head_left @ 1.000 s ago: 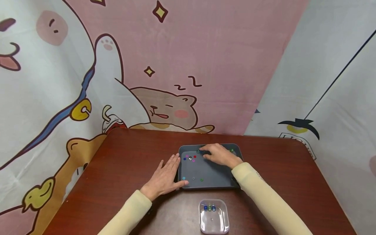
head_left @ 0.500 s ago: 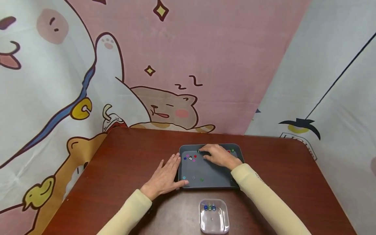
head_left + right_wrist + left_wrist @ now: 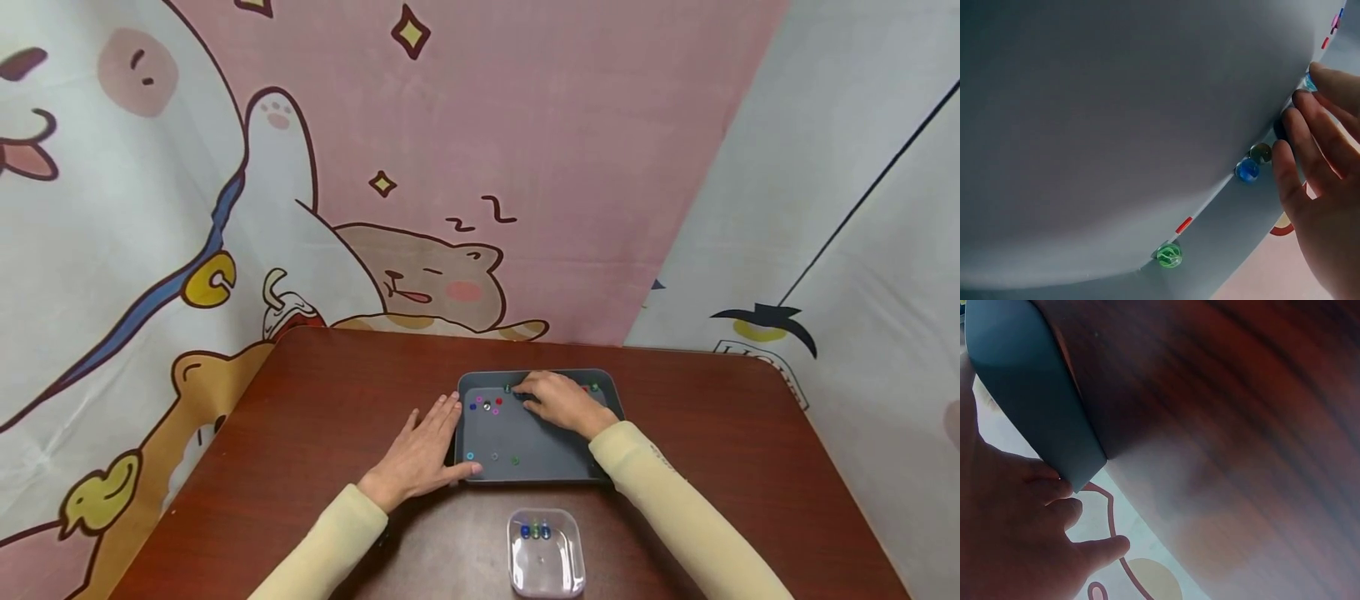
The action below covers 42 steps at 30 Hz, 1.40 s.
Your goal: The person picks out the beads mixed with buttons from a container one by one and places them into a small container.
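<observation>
My right hand [image 3: 558,402] reaches into the grey tray [image 3: 555,457] at its far wall, fingers slightly bent. In the right wrist view its fingertips rest among glass marbles lined along that wall. A light-blue marble [image 3: 1310,81] sits by the index fingertip, and a dark marble [image 3: 1280,129] is partly hidden behind the fingers. Close by lie a blue marble [image 3: 1247,169] and an olive marble [image 3: 1260,153]; a green marble [image 3: 1169,255] is farther along. My left hand [image 3: 420,454] rests against the tray's left side, fingers straight, thumb over the front left corner.
A clear square box [image 3: 543,571] with three marbles stands in front of the tray. Several small beads and rings lie in the tray, among them a red bead [image 3: 498,402], a silver bead [image 3: 487,407] and a green ring [image 3: 515,461]. A patterned cloth [image 3: 570,167] hangs behind the table.
My right fingertips have shifted slightly at the far wall, and the marble by the index fingertip shows green rather than blue. The left hand stays in place.
</observation>
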{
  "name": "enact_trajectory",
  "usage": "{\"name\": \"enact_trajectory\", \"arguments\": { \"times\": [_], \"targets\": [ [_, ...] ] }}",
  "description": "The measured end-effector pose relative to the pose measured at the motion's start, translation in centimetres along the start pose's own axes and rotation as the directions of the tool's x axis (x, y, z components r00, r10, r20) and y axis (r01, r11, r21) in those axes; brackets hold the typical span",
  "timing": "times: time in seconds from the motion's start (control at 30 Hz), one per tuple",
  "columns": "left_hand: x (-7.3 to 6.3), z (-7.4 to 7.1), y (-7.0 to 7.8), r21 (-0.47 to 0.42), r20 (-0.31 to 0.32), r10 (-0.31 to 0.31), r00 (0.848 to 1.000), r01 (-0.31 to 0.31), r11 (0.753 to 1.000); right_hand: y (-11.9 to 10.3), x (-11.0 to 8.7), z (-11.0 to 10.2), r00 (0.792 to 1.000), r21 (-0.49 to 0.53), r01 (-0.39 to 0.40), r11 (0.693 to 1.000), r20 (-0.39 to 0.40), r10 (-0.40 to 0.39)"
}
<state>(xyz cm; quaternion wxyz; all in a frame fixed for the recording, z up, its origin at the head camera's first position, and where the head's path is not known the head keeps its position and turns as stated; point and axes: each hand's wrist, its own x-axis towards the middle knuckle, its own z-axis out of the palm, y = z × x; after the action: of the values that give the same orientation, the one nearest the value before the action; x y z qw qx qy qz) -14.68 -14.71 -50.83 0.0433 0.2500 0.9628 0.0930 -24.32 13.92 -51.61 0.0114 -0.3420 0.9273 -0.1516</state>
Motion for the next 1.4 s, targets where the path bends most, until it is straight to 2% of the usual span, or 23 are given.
{"name": "enact_trajectory", "arguments": {
  "times": [0.2, 0.4, 0.6, 0.77, 1.03, 1.4],
  "targets": [
    [-0.1, 0.0, 0.1, -0.009, 0.011, 0.004, 1.000, -0.004, 1.000, 0.0, -0.1, 0.3, 0.999, -0.035, 0.027, 0.999, -0.038, -0.029],
    [0.1, 0.1, -0.1, -0.006, 0.001, -0.003, 1.000, 0.003, 1.000, 0.0, 0.1, -0.3, 0.997, -0.012, 0.035, 0.999, -0.072, -0.036],
    [0.0, -0.1, 0.0, -0.008, -0.011, 0.003, 1.000, -0.003, 1.000, 0.0, -0.1, -1.8, 0.993, 0.018, 0.054, 0.998, -0.107, -0.052],
    [0.1, -0.2, 0.0, -0.008, 0.002, 0.002, 1.000, -0.002, 1.000, -0.2, -0.6, -3.3, 0.992, 0.054, 0.040, 0.998, -0.118, -0.034],
    [0.0, -0.2, -0.1, -0.008, 0.009, -0.004, 1.000, 0.004, 1.000, -0.7, -1.3, -5.6, 0.989, 0.054, 0.041, 0.998, -0.143, -0.033],
    [0.2, 0.0, -0.1, 0.002, 0.018, -0.010, 1.000, 0.010, 1.000, -2.0, -4.1, -8.9, 0.975, 0.049, 0.032, 0.998, -0.221, -0.020]
  ]
}}
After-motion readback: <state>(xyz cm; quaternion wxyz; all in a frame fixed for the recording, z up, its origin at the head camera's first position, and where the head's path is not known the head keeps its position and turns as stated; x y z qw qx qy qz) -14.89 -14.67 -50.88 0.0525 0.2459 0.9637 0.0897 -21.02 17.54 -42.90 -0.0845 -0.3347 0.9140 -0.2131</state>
